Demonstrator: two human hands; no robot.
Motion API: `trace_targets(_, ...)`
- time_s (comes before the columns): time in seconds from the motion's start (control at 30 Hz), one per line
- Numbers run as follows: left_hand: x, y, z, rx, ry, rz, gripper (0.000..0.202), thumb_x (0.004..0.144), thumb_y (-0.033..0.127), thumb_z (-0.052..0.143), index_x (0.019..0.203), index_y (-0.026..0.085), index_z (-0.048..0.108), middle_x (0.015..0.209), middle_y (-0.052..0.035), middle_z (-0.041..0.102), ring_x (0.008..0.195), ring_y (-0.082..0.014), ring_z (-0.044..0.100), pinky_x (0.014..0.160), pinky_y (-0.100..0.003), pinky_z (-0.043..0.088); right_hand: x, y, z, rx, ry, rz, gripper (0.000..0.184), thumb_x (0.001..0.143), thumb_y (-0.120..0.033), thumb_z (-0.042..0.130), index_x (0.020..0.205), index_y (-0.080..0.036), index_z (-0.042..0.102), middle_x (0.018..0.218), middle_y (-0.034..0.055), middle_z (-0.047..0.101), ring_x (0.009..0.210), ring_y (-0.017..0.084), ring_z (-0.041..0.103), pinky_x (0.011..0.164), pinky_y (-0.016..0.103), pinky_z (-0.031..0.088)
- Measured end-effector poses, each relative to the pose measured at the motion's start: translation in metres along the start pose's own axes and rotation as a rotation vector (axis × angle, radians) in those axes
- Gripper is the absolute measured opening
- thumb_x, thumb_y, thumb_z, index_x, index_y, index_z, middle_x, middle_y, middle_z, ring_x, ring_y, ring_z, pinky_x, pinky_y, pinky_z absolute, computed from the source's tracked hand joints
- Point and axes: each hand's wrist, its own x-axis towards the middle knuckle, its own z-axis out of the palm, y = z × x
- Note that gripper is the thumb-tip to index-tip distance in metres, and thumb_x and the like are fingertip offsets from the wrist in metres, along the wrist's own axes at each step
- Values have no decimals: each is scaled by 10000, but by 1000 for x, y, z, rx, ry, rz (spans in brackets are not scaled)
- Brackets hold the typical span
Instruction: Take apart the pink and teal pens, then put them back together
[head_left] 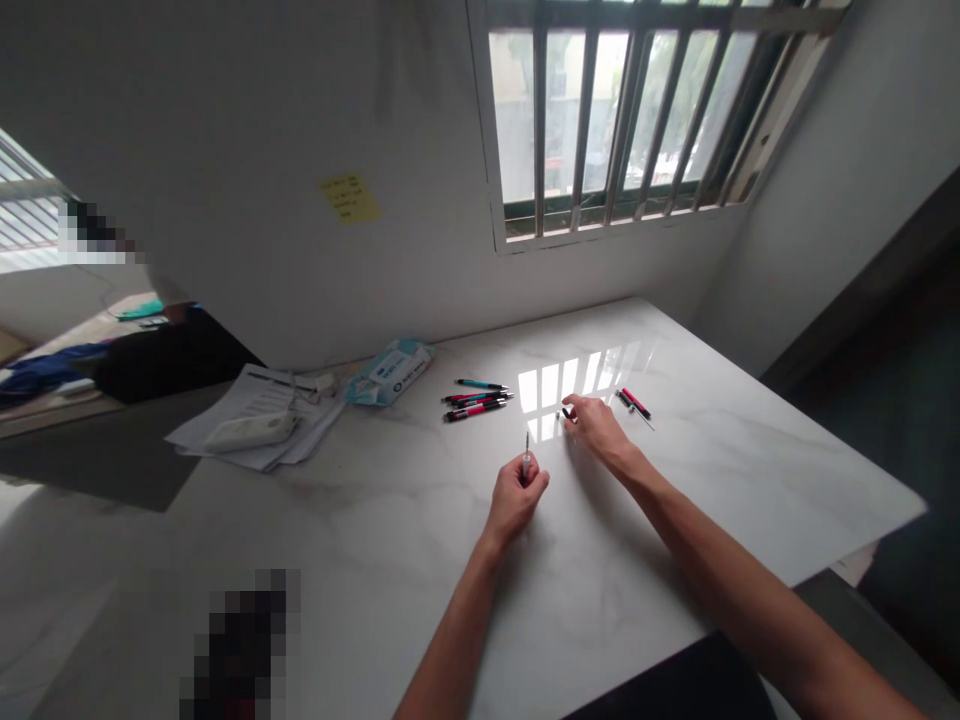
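My left hand (517,495) is closed around a pen part (526,464), pale at its top, with a thin refill-like tip pointing up out of the fist. Further forward and to the right, my right hand (598,428) reaches over the table with thumb and fingers closed on a small black pen part (567,412). A tiny pale piece lies just left of those fingertips. Beyond the right hand are a red-and-black pen barrel (636,403) and a thin refill (643,416). Several pens (476,402), red, black and blue, lie in a loose pile to the left.
A blue-and-white wipes packet (390,372) rests by the wall, beside paper sheets (259,400) with a white object on top. The white marbled table (360,560) ends at a right edge. A barred window and a yellow note (350,197) are on the wall.
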Motion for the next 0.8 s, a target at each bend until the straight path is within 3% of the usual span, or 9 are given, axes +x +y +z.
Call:
trace_targets(0.2, -1, 5, 1, 10, 1, -16, 373, 795, 299, 639, 662, 229, 297, 639, 70, 293, 600, -105, 252, 579, -257, 249, 4, -1, 6, -57, -31, -9, 410, 945, -157, 647, 1353, -191, 662, 1123, 113, 790, 1070, 250, 735, 907, 294, 504)
trace_targets(0.37, -1, 4, 0, 4, 13, -15, 367, 795, 287, 634, 661, 230, 298, 640, 69, 297, 602, -104, 252, 579, -255, 253, 2, 1, 5, 6, 48, -38, 323, 939, -197, 672, 1260, -180, 712, 1046, 103, 789, 969, 237, 734, 844, 297, 506)
trace_targets(0.5, 0, 2, -3, -28, 52, -26, 378, 785, 296, 656, 667, 230, 303, 638, 69, 306, 601, -105, 262, 578, -251, 255, -12, -12, -2, 320, 105, -195, 188, 954, -255, 662, 1101, -197, 762, 935, 50, 776, 799, 171, 689, 780, 282, 504)
trace_targets(0.63, 2, -1, -6, -43, 102, -33, 360, 788, 312, 659, 674, 230, 328, 642, 65, 326, 615, -111, 286, 592, -252, 286, -30, -36, -2, 704, -99, -403, 215, 921, -370, 720, 1046, -209, 791, 906, 34, 775, 767, 157, 649, 706, 274, 491)
trace_targets(0.8, 4, -6, -9, 68, 87, -15, 242, 804, 308, 630, 716, 217, 423, 673, 52, 375, 648, -123, 336, 614, -261, 308, -36, -50, 5, 1006, -181, -376, 229, 891, -401, 753, 922, -177, 784, 863, 47, 762, 780, 176, 687, 725, 301, 530)
